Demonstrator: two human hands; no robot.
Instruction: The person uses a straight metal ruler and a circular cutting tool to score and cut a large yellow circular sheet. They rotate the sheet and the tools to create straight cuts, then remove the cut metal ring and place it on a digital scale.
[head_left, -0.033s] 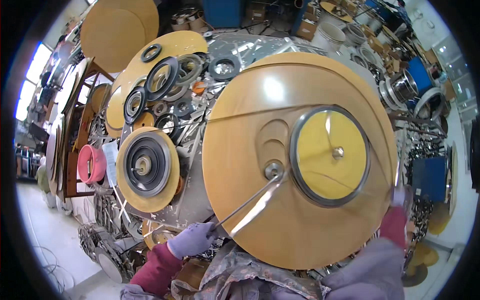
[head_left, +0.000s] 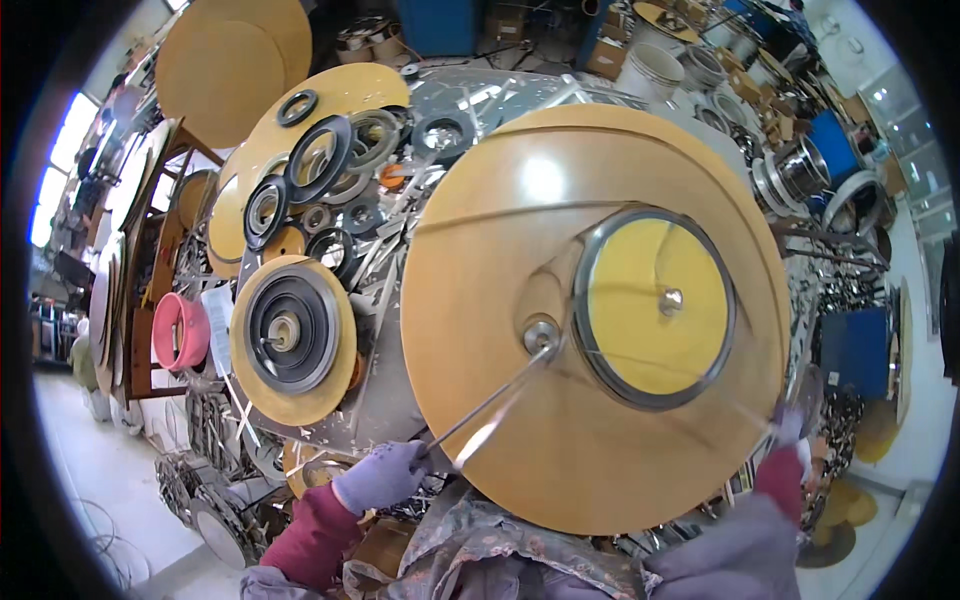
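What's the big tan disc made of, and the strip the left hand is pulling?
Big tan disc: looks like smooth board or laminate, semi-gloss, with a soft light glare near its top; could be plastic. Strip at the left hand: thin metal, judging by its mirror-bright shine.

A big round tan disc point(head_left: 560, 420), glossy, lies flat between the hands, a yellow circle in a grey ring on it (a small metal stud at its centre); a thin shiny strip point(head_left: 490, 405) slants from the left hand point(head_left: 385, 475) to a hub
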